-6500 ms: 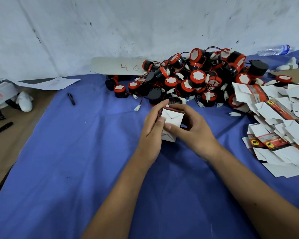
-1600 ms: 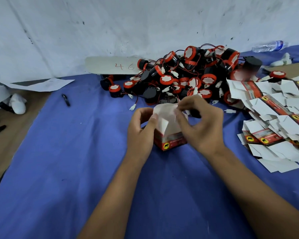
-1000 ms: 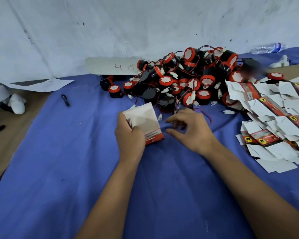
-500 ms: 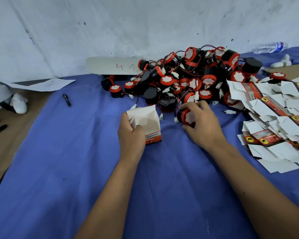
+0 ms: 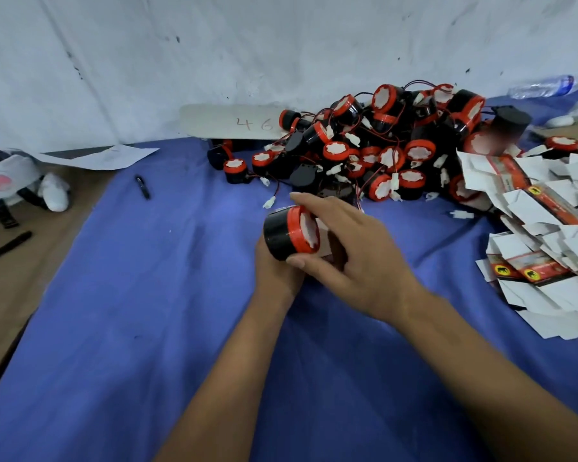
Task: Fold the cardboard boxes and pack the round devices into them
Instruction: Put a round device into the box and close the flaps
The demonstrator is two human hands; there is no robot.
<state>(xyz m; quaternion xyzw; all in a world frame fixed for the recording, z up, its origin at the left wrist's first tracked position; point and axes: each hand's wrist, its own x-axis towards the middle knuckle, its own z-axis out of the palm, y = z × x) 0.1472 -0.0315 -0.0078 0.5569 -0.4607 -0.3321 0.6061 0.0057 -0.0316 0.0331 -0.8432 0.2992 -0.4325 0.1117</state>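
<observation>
My right hand (image 5: 354,258) holds a round device (image 5: 289,233), black with a red rim and white face, between thumb and fingers above the blue cloth (image 5: 147,311). My left hand (image 5: 274,271) sits just below and behind it, gripping the folded cardboard box (image 5: 326,240). Only a sliver of that box shows between my right fingers. The heap of round devices (image 5: 381,145) with red wires and white plugs lies against the back wall. Flat unfolded box blanks (image 5: 548,228) are stacked loosely at the right.
A white board marked "46" (image 5: 231,123) leans at the wall. A black pen (image 5: 142,186) lies on the cloth's left part. A sheet of paper (image 5: 104,156), a grey bag (image 5: 0,178) and another pen (image 5: 5,243) lie left. A water bottle (image 5: 544,86) lies far right.
My right hand picked a round device from the heap's edge and carried it left, over the box in my left hand. The box is now mostly hidden.
</observation>
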